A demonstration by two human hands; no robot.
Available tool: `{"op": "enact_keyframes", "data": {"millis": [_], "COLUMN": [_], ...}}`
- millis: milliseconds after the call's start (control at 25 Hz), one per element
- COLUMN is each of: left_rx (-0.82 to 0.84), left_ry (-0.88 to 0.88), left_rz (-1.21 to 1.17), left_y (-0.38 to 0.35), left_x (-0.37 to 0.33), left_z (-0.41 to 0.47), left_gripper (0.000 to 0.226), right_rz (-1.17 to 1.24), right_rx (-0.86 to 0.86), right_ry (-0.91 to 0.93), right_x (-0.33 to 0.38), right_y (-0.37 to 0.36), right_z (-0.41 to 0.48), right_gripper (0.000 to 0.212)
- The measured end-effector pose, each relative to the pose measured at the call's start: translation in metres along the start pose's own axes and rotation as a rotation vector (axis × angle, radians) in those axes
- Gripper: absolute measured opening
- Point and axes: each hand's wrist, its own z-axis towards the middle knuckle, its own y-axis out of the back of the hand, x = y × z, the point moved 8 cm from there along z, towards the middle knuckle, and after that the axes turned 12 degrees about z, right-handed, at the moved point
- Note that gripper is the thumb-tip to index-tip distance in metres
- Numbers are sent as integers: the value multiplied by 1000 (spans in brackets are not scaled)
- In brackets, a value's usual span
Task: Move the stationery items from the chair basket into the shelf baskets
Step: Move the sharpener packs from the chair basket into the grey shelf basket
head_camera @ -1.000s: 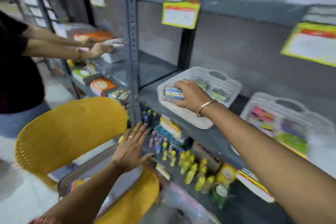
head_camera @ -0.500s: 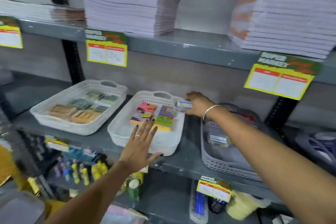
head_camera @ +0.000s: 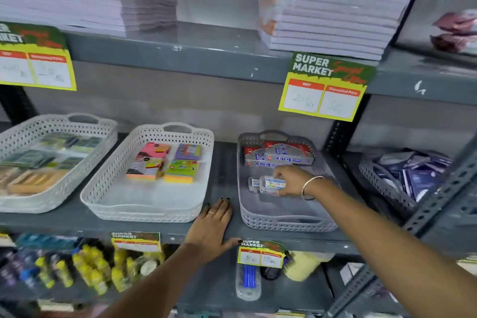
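Right hand (head_camera: 291, 181) is pinched around a small clear box (head_camera: 273, 184) low inside the grey basket (head_camera: 286, 224), just beside another little box already in there; left hand (head_camera: 211, 227) lies flat and open on the shelf (head_camera: 222, 162) just left of that basket. I'd tuck it snug against its neighbour, below the red packs (head_camera: 278, 155), then let go. Metal shop racking, white baskets further left, paper stacks above

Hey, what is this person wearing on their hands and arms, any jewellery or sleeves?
The left hand has dark painted nails and a thin ring on one finger. The right hand has a thin metal bangle at the wrist. Both forearms are bare, with no sleeves in view.
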Motion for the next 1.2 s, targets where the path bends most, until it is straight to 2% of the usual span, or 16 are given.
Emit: {"op": "enact_keyframes", "data": {"millis": [120,320,680,920,1080,1200], "left_rx": [30,-49,-52,-14,-20,-43], "left_ry": [36,8,24,30,30,18], "left_rz": [11,-4,34,35,42,44], "left_y": [-7,0,3,2,0,0], "left_x": [6,4,4,5,5,4], "left_z": [-4,-5,-5,-6,-5,-4], "left_gripper": [90,106,100,82,83,96], "right_rz": [1,15,9,1,28,22], "right_rx": [63,96,99,130,138,153], "right_ry": [-9,2,18,25,26,16], "right_x": [-7,0,2,5,8,9], "right_y": [-30,-51,-56,-56,-54,-55], "right_z": [-3,0,2,0,-2,-3], "right_gripper": [42,40,40,39,40,43]}}
